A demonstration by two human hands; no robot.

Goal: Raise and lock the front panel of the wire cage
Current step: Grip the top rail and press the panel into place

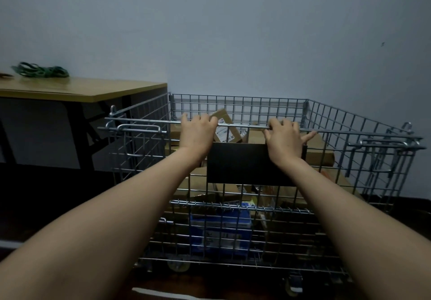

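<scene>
A pale wall (233,31) fills the upper half of the frame. Below it, the wire cage (338,122) spreads across the centre and right, its back and side walls upright. The front panel (233,236) stands raised across the lower centre, its top bar (245,126) running level from left to right. At mid left sits a wooden table (93,89) with a tangle of green cord (39,70) on it, in the upper left. Two bare forearms reach in from the bottom corners. A black plate (242,164) hangs on the panel between the wrists. Inside the cage lie cardboard boxes (227,127) and a blue package (219,227). The left hand (198,134) has its fingers curled over the top bar, gripping it. The right hand (284,141) likewise hooks its fingers over the bar, thumb splayed to the right. Latch loops (140,128) show at the panel's upper left corner; whether they are engaged cannot be told.
</scene>
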